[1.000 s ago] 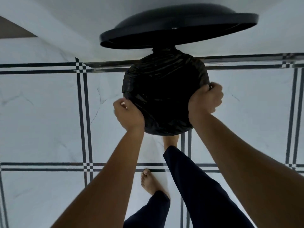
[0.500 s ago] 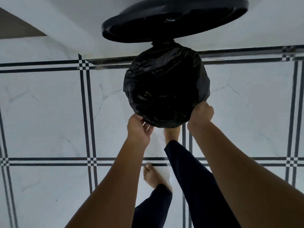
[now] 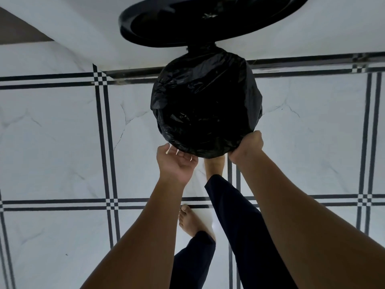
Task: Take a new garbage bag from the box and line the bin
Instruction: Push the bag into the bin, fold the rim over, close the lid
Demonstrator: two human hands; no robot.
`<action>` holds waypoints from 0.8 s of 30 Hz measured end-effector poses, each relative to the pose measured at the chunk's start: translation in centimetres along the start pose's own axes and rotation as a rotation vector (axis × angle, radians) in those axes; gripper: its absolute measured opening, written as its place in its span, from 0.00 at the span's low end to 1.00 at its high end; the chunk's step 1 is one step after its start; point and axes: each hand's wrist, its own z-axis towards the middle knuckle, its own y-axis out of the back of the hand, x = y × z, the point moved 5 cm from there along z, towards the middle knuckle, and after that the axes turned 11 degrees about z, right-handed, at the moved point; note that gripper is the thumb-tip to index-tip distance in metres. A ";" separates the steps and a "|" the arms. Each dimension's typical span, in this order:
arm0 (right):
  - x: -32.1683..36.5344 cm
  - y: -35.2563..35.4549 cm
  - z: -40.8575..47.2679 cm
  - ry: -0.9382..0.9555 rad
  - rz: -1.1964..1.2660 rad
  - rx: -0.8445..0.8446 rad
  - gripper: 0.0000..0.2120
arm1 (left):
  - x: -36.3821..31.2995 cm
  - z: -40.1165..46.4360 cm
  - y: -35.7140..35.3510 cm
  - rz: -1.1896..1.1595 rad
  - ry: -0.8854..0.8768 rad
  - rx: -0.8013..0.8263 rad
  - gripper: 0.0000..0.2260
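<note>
A black garbage bag is stretched over the mouth of a round bin and hangs down its sides, so the bin's body is hidden. The bin's black lid stands raised behind it. My left hand is at the near-left bottom edge of the bag, palm up, with its fingers curled around the hem. My right hand is closed in a fist on the bag at the near-right side.
The bin stands on white marble floor tiles with dark striped borders, close to a white wall. One bare foot is tucked at the bin's base. The other foot stands further back. Dark trouser legs cross the lower middle.
Both hands have slid from the bin's sides down and round to its near edge, pulling the bag's hem lower. The view has tilted closer, and the lid sits higher in frame.
</note>
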 end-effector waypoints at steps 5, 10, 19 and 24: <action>0.0 -0.2 0.4 -0.043 -0.011 -0.022 0.30 | -0.6 0.2 -0.6 -0.084 -0.015 -0.071 0.18; -1.0 0.3 -1.1 0.013 -0.006 -0.104 0.34 | 1.8 -1.0 0.0 -0.085 0.161 -0.324 0.19; -2.6 -0.3 -0.1 -0.161 0.203 -0.020 0.32 | 0.3 0.3 -2.6 -0.211 0.119 -0.103 0.27; -2.4 0.6 0.1 -0.155 0.127 -0.053 0.27 | -0.3 0.5 -0.7 -0.128 0.069 -0.159 0.24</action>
